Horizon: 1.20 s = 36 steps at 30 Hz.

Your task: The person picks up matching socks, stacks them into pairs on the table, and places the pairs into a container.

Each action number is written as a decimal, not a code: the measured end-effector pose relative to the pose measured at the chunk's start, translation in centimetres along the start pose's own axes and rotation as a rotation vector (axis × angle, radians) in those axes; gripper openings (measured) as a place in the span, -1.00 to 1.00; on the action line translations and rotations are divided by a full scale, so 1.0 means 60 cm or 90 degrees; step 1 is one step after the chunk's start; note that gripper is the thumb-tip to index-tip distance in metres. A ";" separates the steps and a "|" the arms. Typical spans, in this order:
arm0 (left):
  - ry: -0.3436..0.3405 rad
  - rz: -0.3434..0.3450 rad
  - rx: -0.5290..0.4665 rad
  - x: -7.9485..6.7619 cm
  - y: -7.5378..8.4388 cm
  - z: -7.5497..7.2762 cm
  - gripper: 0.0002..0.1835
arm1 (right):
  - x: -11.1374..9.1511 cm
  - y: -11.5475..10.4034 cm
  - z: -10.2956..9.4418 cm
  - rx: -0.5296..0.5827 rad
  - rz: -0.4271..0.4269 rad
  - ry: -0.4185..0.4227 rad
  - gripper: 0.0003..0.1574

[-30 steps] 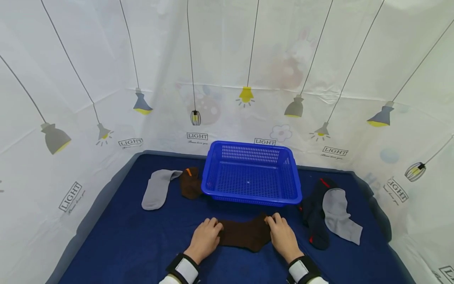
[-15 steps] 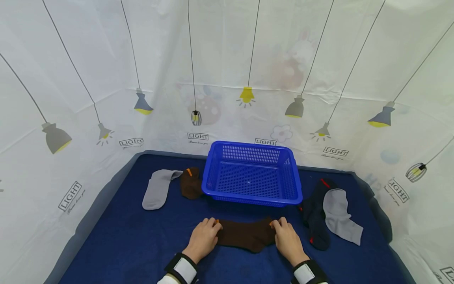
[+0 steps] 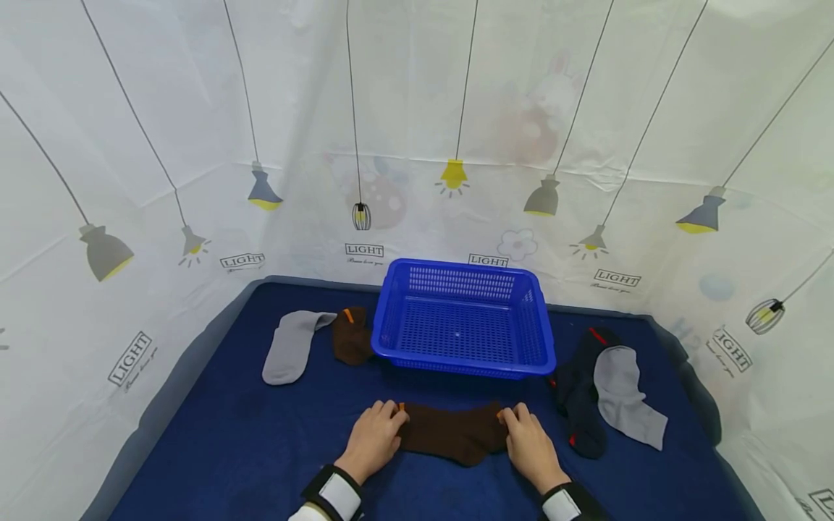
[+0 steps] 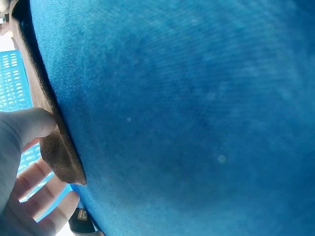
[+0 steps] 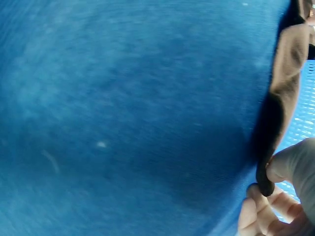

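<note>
A brown sock (image 3: 451, 433) with orange marks near both ends lies stretched sideways in front of the basket. My left hand (image 3: 373, 439) pinches its left end; in the left wrist view the thumb (image 4: 37, 122) presses on the brown cloth with the other fingers behind it. At the opposite end my right hand (image 3: 529, 443) pinches the sock between thumb and fingers, and the right wrist view shows the thumb (image 5: 288, 164) against the sock's edge (image 5: 288, 64).
A blue plastic basket (image 3: 462, 367) stands behind the sock. Left of it lie a grey sock (image 3: 289, 349) and another brown sock (image 3: 350, 339). On the right, a light grey sock (image 3: 619, 391) overlaps dark socks with red marks (image 3: 583, 420). Dark blue cloth (image 3: 247, 449) covers the table.
The right hand has moved slightly to the right with its end of the brown sock, which now lies straighter. The left hand has barely moved; the orange mark beside it now shows.
</note>
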<state>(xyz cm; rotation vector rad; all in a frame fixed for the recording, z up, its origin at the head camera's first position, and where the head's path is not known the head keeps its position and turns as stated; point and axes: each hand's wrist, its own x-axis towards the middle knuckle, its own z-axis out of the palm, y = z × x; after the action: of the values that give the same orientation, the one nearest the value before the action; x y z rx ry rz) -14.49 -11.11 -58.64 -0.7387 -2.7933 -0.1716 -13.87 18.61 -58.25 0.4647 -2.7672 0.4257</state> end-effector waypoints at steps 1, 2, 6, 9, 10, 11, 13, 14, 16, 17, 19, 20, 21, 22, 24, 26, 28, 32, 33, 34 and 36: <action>-0.005 -0.002 -0.001 0.000 0.000 0.000 -0.63 | -0.001 0.002 0.004 -0.001 -0.002 0.002 -0.67; -0.010 -0.004 -0.001 0.000 0.000 0.001 -0.63 | -0.002 0.003 0.007 -0.005 -0.003 0.004 -0.67; -0.025 -0.011 -0.005 -0.001 0.001 0.003 -0.62 | -0.004 0.007 0.016 -0.019 -0.004 0.010 -0.64; -0.027 -0.014 -0.005 -0.001 0.001 0.005 -0.62 | -0.005 0.008 0.019 -0.031 -0.002 0.010 -0.62; -0.025 -0.015 -0.006 -0.001 0.001 0.006 -0.62 | -0.005 0.008 0.020 -0.035 -0.001 0.008 -0.61; -0.023 -0.016 -0.007 -0.002 0.001 0.007 -0.62 | -0.004 0.008 0.020 -0.040 0.002 0.002 -0.61; -0.018 -0.018 -0.008 -0.002 0.002 0.009 -0.63 | -0.003 0.008 0.020 -0.050 0.007 -0.007 -0.60; -0.017 -0.019 -0.009 -0.003 0.002 0.009 -0.63 | -0.003 0.008 0.021 -0.055 0.009 -0.009 -0.61; -0.013 -0.020 -0.007 -0.003 0.003 0.008 -0.64 | -0.001 0.006 0.021 -0.065 0.006 -0.001 -0.62; -0.011 -0.020 -0.006 -0.003 0.004 0.008 -0.64 | 0.000 0.004 0.021 -0.069 0.001 0.008 -0.64; -0.005 -0.017 -0.004 -0.002 0.007 0.005 -0.64 | 0.003 -0.002 0.023 -0.070 -0.015 0.034 -0.67; -0.002 -0.014 -0.004 -0.002 0.009 0.003 -0.64 | 0.005 -0.006 0.024 -0.068 -0.024 0.045 -0.68; 0.003 -0.012 -0.004 -0.001 0.011 0.001 -0.63 | 0.007 -0.011 0.024 -0.065 -0.032 0.054 -0.69; 0.008 -0.009 -0.006 0.000 0.013 0.001 -0.62 | 0.009 -0.016 0.025 -0.059 -0.038 0.058 -0.69; 0.014 -0.009 -0.006 0.002 0.016 0.001 -0.58 | 0.012 -0.028 0.027 -0.049 -0.042 0.051 -0.68; 0.016 -0.012 -0.004 0.004 0.019 0.002 -0.55 | 0.014 -0.038 0.029 -0.038 -0.039 0.032 -0.64; 0.014 -0.016 0.003 0.004 0.019 0.004 -0.54 | 0.015 -0.045 0.032 -0.032 -0.032 0.006 -0.60; 0.007 -0.021 0.011 0.003 0.018 0.006 -0.56 | 0.013 -0.051 0.037 -0.026 -0.026 -0.035 -0.50; 0.007 -0.022 0.011 0.003 0.017 0.006 -0.56 | 0.012 -0.052 0.038 -0.026 -0.025 -0.041 -0.48; 0.006 -0.023 0.009 0.003 0.017 0.007 -0.56 | 0.011 -0.053 0.038 -0.027 -0.024 -0.045 -0.46; 0.003 -0.024 0.007 0.003 0.016 0.008 -0.55 | 0.010 -0.054 0.038 -0.026 -0.020 -0.051 -0.45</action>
<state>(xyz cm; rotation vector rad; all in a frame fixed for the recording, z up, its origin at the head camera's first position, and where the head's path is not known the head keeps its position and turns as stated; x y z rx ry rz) -14.25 -10.12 -59.01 -0.6822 -2.8032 -0.1656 -13.83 14.76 -59.34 0.5262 -2.8352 0.3492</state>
